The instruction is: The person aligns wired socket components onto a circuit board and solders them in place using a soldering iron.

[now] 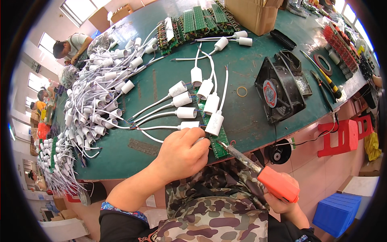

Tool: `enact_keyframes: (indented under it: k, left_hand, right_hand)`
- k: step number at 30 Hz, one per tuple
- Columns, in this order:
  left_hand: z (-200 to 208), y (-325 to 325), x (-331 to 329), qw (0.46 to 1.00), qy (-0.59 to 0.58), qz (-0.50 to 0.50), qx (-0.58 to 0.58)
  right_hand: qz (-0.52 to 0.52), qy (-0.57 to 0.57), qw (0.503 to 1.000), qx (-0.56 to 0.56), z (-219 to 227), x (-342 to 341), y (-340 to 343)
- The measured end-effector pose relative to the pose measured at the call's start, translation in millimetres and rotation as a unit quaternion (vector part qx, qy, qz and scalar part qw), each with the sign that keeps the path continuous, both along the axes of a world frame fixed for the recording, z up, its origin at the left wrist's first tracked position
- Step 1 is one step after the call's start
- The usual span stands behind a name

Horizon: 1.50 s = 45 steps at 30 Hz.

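Note:
My right hand (283,201) grips a soldering iron (276,182) by its orange handle. The iron's tip rests at or just above a long green circuit board (220,152) near the table's front edge. Beside the tip, my left hand (181,151) is closed, its fingers pinched at the board's left side; what they hold is mostly hidden. White cylindrical lamp sockets (186,113) with white cables lie along both sides of the board, coloured wires running to it on the left. One socket (215,123) stands tilted right above the iron's tip.
A big pile of white sockets (102,97) covers the table's left. At right stand a black fan (278,90), pliers (322,90), a yellow-black screwdriver (328,78) and a tape roll (323,64). Circuit boards (197,20) and a cardboard box (254,16) are at the back. Another person (74,46) bends over at far left.

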State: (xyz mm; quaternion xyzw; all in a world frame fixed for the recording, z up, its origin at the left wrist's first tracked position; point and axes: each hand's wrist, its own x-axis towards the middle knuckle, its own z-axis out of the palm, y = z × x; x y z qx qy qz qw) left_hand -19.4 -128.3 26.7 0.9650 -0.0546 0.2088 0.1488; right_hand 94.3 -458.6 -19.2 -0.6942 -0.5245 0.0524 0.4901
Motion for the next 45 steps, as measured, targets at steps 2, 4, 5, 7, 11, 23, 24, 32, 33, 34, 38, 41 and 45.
enact_keyframes:
  k: [2,4,5,7,11,23,24,32,33,34,38,41,45]
  left_hand:
    - [2,0,-1,1.000,0.006,-0.004,-0.006]
    - [3,-1,-3,1.000,0.006,-0.002,0.002]
    - [3,-1,-4,1.000,0.006,-0.002,0.002]
    - [2,-3,-5,1.000,-0.018,0.005,-0.003]
    - [-9,-8,-9,0.999,-0.041,0.015,-0.015]
    - [-18,-7,-11,0.998,-0.052,0.000,-0.037]
    - [-18,-6,-12,0.998,-0.049,-0.004,-0.041]
    - [-19,-8,-9,0.997,-0.047,-0.013,-0.061]
    - [-18,-9,-8,0.997,-0.062,-0.009,-0.043]
    - [-18,-10,-7,0.997,-0.076,-0.006,-0.024]
    - [-20,-11,-4,0.996,-0.085,0.010,-0.002]
    - [-20,-11,-4,0.997,-0.078,0.006,0.001]
    - [-21,-10,-4,0.998,-0.070,0.000,-0.004]
  right_hand:
    - [0.001,0.015,1.000,0.001,0,-1,-1]
    - [0.002,0.031,1.000,0.003,0,0,-1]
    - [0.005,0.030,1.000,0.008,-1,1,-1]
    - [0.007,0.029,0.999,0.013,-1,1,-1]
    - [0.002,0.035,0.999,0.021,-2,0,-2]
    - [-0.005,0.045,0.999,0.017,-6,-3,-6]
    - [-0.003,0.051,0.998,0.023,-7,-3,-6]
    - [-0.011,0.033,0.999,0.011,-8,-4,-6]
    - [-0.015,0.028,0.999,0.010,-9,-4,-6]
    - [-0.014,0.028,0.999,0.010,-9,-4,-6]
    - [-0.008,0.038,0.999,0.015,-8,-3,-5]
    - [-0.007,0.041,0.999,0.015,-8,-4,-5]
    - [-0.003,0.042,0.999,0.014,-8,-3,-3]
